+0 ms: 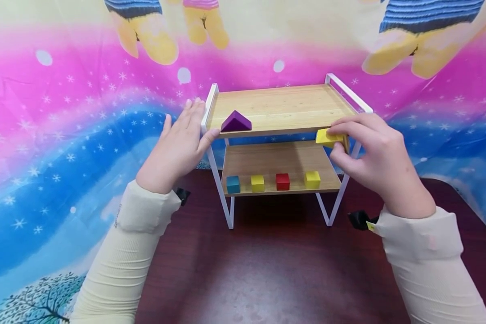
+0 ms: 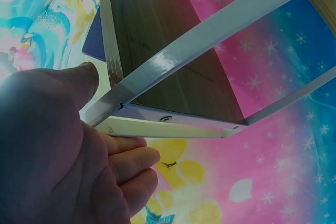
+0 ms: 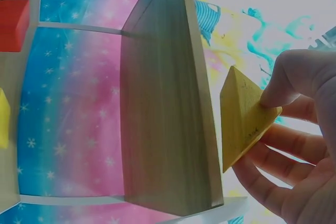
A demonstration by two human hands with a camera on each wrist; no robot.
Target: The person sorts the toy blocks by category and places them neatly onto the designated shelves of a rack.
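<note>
A small two-tier shelf (image 1: 283, 105) with wooden boards and a white metal frame stands on the table. My right hand (image 1: 374, 155) pinches a yellow triangular block (image 3: 244, 116) between thumb and fingers, close to the upper board's front edge at the right. My left hand (image 1: 174, 146) lies with straight fingers along the shelf's left side; the thumb reaches the front left corner. Beside that thumb, a purple triangular block (image 1: 236, 121) sits on the upper board. In the left wrist view, the left fingers (image 2: 134, 163) are extended beside the white frame (image 2: 173, 56).
Along the lower board (image 1: 275, 157) stand a blue cube (image 1: 233, 184), a yellow cube (image 1: 257, 183), a red cube (image 1: 282, 182) and another yellow cube (image 1: 312, 180). Raised white side rails (image 1: 350, 93) edge the upper board. A dark red table (image 1: 267, 270) lies below, with a patterned cloth (image 1: 85, 112) behind.
</note>
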